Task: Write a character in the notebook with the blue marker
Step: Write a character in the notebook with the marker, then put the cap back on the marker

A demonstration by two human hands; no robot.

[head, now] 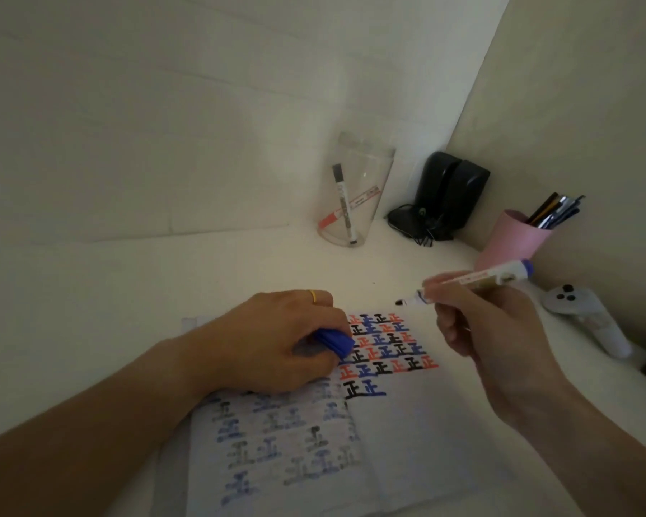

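Observation:
An open notebook [407,434] lies on the white desk, its right page holding rows of the same character in red, blue and black. The last row ends in a black and a blue character [364,389]. My left hand [276,341] rests on the left page and grips the blue marker cap [334,342]. My right hand [485,322] holds the uncapped blue marker [478,279] lifted above the page's top right corner, its tip pointing left and off the paper.
A clear cup [355,195] with a black and a red marker stands at the back. A black device with cable [444,195] sits in the corner. A pink pen holder [511,240] and a white controller [586,315] lie at the right by the wall.

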